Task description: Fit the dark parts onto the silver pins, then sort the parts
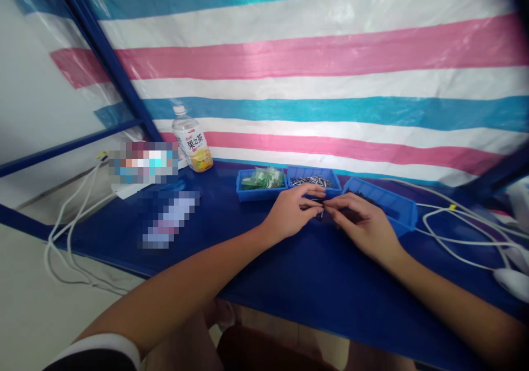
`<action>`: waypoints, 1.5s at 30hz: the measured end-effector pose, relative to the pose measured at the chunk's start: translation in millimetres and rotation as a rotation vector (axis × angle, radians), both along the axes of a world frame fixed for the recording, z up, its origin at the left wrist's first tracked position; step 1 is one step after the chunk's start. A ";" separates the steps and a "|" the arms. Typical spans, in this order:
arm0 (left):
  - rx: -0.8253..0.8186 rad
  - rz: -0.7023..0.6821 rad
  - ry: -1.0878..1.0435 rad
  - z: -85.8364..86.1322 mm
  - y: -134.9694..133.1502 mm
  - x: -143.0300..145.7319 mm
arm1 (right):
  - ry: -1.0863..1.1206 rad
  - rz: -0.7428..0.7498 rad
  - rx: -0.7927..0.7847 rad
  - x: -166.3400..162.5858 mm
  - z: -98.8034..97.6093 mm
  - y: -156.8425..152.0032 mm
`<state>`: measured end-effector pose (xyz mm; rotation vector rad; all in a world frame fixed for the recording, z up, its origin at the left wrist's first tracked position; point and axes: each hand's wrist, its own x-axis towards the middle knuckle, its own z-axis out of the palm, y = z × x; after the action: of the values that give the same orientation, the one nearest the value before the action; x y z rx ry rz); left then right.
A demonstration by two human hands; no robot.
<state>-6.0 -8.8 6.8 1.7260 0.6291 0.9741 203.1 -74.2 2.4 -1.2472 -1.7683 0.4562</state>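
My left hand (289, 211) is above the table in front of the blue bins, with thumb and fingers closed on a small dark piece (321, 215). The piece is thin and too small for me to tell its kind. Fingertips of my right hand (366, 225) are pinched together and meet the left fingertips at this piece. Just behind the hands stands a blue bin (334, 177) of small dark and silver screw-like parts. To its left, another blue bin (258, 195) holds green clear packets (262, 178). A third blue bin (397, 208), with dark contents, is partly hidden behind my right hand.
A drink bottle (192, 139) stands at the back left of the blue table (289, 288). Blurred-out items lie near it. White cables (467, 241) and a white rounded device (512, 283) are on the right. A striped sheet (289, 57) hangs behind the table.
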 end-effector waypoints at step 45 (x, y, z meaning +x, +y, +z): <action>0.351 0.066 0.324 7.8 -2.5 -4.4 | -0.143 -0.001 0.066 1.3 3.8 -0.7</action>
<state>-10.4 -11.2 14.5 2.2146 0.7591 0.8948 204.3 -74.9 6.2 -1.2604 -1.8875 0.3117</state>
